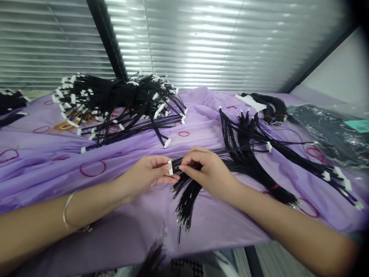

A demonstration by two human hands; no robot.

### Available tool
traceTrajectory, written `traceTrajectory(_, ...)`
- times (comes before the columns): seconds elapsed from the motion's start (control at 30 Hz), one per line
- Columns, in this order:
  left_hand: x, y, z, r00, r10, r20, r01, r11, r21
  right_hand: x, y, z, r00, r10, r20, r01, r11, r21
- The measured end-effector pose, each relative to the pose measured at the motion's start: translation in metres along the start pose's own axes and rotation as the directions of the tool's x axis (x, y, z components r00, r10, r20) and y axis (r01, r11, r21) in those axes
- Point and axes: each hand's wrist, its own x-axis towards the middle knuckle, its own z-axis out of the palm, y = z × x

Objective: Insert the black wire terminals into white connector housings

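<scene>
My left hand (145, 177) pinches a small white connector (170, 167) at the end of thin black wires. My right hand (206, 169) is closed on those same black wires (188, 166) right beside the connector. Under both hands a loose bunch of black wires with bare metal tips (184, 204) fans down toward the table's near edge. A silver bangle (67, 209) sits on my left wrist.
A purple cloth (129, 227) covers the table. A big heap of finished black cables with white connectors (115, 102) lies at the back left. More cable bundles (253, 154) spread at the right, red rubber bands (92, 168) lie scattered, and a dark plastic bag (325, 134) sits far right.
</scene>
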Motion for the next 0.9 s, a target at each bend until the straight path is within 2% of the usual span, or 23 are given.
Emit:
traceTrajectory(0.1,0.0,0.001,0.001,0.999,-0.009,-0.041,0.007,0.999,-0.04,0.001,0.002,-0.011,0.996,0.083,-0.03,-0.084,0.996,-0.017)
traceTrajectory(0.17,-0.001,0.001,0.001,0.998,-0.017,-0.059,0.014,0.998,-0.064,0.001,0.003,-0.014,0.996,0.092,-0.009,-0.092,0.992,-0.081)
traceTrajectory(0.27,-0.002,0.002,0.002,0.997,-0.013,-0.07,0.008,0.997,-0.08,-0.001,0.006,-0.013,0.997,-0.029,0.073,0.039,0.989,-0.143)
traceTrajectory(0.33,-0.003,0.003,0.003,0.997,-0.004,-0.075,-0.002,0.997,-0.075,-0.003,0.007,-0.009,0.982,-0.14,0.125,0.16,0.972,-0.171)
traceTrajectory(0.4,-0.004,0.003,0.004,0.996,-0.001,-0.085,-0.005,0.998,-0.07,-0.003,0.008,-0.006,0.966,-0.201,0.163,0.234,0.948,-0.217)
traceTrajectory(0.6,-0.004,0.002,0.001,0.996,0.034,-0.079,-0.046,0.988,-0.144,-0.002,0.003,-0.016,0.956,-0.224,0.192,0.274,0.915,-0.297)
traceTrajectory(0.7,-0.003,0.001,0.001,0.998,0.035,-0.058,-0.046,0.98,-0.195,-0.004,-0.003,-0.023,0.907,-0.271,0.323,0.361,0.894,-0.266)
traceTrajectory(0.8,-0.002,0.002,0.004,0.995,0.052,-0.086,-0.068,0.98,-0.187,-0.007,-0.004,-0.023,0.858,-0.207,0.47,0.367,0.887,-0.279)
traceTrajectory(0.83,-0.003,0.002,0.005,0.992,0.06,-0.109,-0.079,0.981,-0.177,-0.008,-0.003,-0.02,0.858,-0.17,0.485,0.349,0.885,-0.307)
traceTrajectory(0.9,-0.003,0.005,0.007,0.986,0.07,-0.15,-0.092,0.985,-0.145,-0.009,-0.002,-0.013,0.889,-0.09,0.449,0.286,0.875,-0.391)
